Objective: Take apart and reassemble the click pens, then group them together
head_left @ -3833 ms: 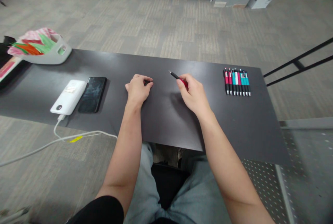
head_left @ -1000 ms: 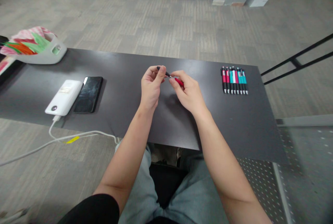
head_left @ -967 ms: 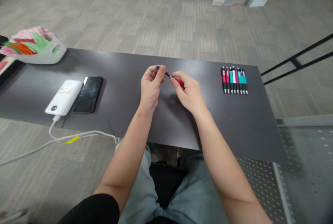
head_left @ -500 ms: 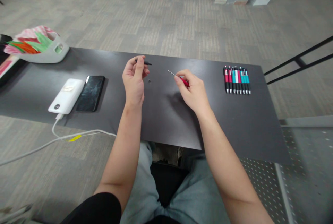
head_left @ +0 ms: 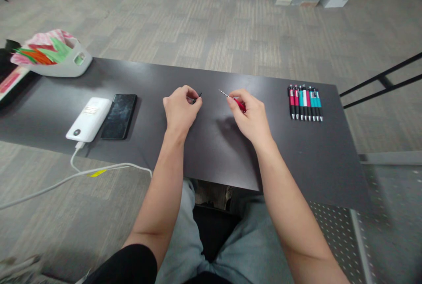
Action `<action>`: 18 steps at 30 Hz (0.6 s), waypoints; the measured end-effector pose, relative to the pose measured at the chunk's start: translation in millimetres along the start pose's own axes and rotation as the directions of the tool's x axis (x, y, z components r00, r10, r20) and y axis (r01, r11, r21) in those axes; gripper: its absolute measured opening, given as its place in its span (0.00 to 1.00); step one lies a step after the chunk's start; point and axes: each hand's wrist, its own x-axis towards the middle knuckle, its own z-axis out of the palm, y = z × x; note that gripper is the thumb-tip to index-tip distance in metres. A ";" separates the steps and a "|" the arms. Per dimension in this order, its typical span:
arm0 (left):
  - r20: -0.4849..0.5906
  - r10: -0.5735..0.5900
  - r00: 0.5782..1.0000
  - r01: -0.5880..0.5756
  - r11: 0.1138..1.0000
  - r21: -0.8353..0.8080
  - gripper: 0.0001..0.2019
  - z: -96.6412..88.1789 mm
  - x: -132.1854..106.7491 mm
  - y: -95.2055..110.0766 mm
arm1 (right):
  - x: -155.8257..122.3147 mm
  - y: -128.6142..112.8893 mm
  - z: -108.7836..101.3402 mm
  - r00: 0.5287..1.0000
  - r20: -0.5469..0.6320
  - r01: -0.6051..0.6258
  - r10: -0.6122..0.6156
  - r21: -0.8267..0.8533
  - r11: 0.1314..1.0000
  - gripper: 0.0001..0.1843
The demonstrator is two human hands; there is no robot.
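My left hand point(head_left: 181, 107) is turned knuckles-up, low over the dark table, its fingers pinched together. A bit of a slim black pen part point(head_left: 199, 95) pokes out past its fingertips; the rest is hidden by the fingers. In my right hand point(head_left: 248, 110) is a red pen barrel point(head_left: 240, 104), held between thumb and fingers. A thin metallic-looking tip point(head_left: 223, 93) sticks out of the barrel toward the left hand. The two hands are apart. On the right, several red, teal and white click pens point(head_left: 305, 103) with black grips lie in a row.
On the left of the dark table point(head_left: 217, 156) a white power bank point(head_left: 89, 119) lies beside a black phone point(head_left: 119, 116). Its white cable point(head_left: 108, 168) runs off the near edge. A white basket point(head_left: 74, 65) with colourful packets stands at the far left.
My left hand has turned over and come down to where a tiny dark piece lay on the table; that piece is now out of sight. The right hand still holds the red barrel.
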 end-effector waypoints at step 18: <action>0.223 0.053 0.973 -0.035 0.996 -0.080 0.11 8.3 -8.8 -30.1 | -0.7 -1.8 0.4 1.000 -0.005 -0.016 0.016 0.005 1.000 0.28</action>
